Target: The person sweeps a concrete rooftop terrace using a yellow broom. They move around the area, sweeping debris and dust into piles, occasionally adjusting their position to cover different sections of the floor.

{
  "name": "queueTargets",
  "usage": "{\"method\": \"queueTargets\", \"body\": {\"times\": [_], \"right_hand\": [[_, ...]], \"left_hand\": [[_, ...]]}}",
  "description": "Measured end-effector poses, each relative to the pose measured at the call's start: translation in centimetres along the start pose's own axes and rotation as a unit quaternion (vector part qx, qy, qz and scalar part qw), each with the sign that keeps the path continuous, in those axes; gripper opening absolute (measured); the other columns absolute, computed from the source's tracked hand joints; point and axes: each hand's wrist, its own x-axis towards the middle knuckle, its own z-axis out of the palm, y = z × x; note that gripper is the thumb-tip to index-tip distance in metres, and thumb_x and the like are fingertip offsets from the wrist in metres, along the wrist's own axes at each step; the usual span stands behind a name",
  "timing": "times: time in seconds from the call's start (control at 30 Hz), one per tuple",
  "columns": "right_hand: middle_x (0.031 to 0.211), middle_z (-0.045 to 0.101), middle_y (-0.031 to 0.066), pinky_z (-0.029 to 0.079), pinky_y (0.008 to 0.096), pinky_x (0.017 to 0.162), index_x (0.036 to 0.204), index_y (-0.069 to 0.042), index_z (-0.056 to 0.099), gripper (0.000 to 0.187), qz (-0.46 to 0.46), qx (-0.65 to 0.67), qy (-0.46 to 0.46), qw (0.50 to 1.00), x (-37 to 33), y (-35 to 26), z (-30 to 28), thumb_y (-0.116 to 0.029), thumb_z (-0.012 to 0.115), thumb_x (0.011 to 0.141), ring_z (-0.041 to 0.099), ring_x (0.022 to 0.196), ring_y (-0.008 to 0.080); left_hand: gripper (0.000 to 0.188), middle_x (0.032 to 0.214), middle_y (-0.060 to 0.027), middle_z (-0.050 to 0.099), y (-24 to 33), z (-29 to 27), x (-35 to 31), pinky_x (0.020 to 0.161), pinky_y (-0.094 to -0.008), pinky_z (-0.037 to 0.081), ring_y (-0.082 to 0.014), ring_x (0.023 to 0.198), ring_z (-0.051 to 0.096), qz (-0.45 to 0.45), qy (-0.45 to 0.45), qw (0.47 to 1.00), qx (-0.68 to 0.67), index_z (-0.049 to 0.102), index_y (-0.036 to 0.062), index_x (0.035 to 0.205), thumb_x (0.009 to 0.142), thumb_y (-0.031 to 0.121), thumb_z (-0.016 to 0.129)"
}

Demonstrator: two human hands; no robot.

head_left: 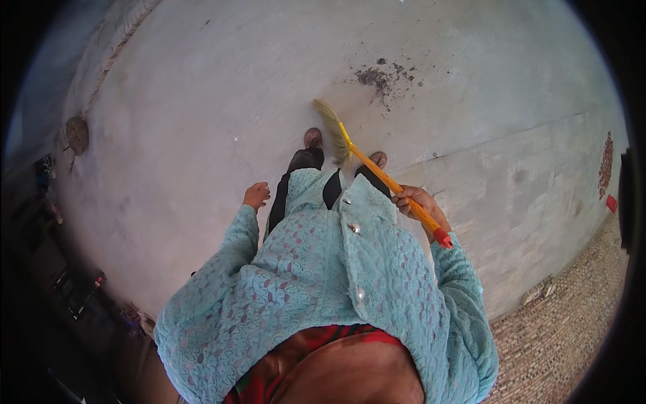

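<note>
My right hand (415, 200) is wrapped round the orange handle of a broom (373, 167), close to its red end cap. The handle slants up and to the left to a yellow collar, and the pale bristles fan out by my feet. Beyond the broom, a scattered pile of dark debris (382, 81) lies on the grey floor. My left hand (256, 195) hangs beside my left leg, holding nothing that I can see, with its fingers loosely curled and partly apart.
Grey concrete floor (182, 135) spreads around my shoes. A round brown object (77, 135) stands at the far left. On the right are a reddish heap (605, 165), a small red object (611, 203) and a patterned brick-like surface (558, 330). Dark clutter lines the left edge.
</note>
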Motion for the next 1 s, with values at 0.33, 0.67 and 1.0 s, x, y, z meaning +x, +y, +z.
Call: {"method": "queueTargets", "body": {"times": [0.33,0.67,1.0], "right_hand": [[0.065,0.041,0.0063,0.037,0.0169,0.036,0.113,-0.014,0.024,0.047,-0.296,-0.089,0.074,0.948,-6.9,-13.5,-3.1,0.003,0.041,0.073,0.039,0.043,0.0064],[0.067,0.043,0.0070,0.035,0.0176,0.035,0.129,-0.023,0.005,0.067,-0.453,-0.152,0.152,0.865,-10.5,-2.8,1.3,0.001,0.035,0.074,0.037,0.043,0.0067],[0.069,0.045,0.0117,0.035,0.0157,0.033,0.116,-0.015,0.031,0.049,-0.220,0.022,-0.050,0.974,-3.4,1.6,-0.2,0.004,0.042,0.072,0.040,0.042,0.0066]], "left_hand": [[0.034,0.084,-0.0031,0.056,1.2,2.6,-1.2,0.057,-0.0307,0.042,-0.0155,0.073,0.056,0.031,-0.005,1.000,0.000,0.050,0.0095,0.105,0.072,0.020,0.052],[0.034,0.085,-0.0042,0.056,2.3,4.2,0.8,0.056,-0.0309,0.042,-0.0160,0.074,0.055,0.050,-0.034,0.998,0.026,0.050,0.0094,0.105,0.072,0.020,0.052],[0.034,0.086,-0.0052,0.056,4.9,4.5,-0.1,0.058,-0.0309,0.043,-0.0170,0.077,0.055,0.067,-0.040,0.996,0.038,0.049,0.0084,0.106,0.073,0.020,0.050]]}}
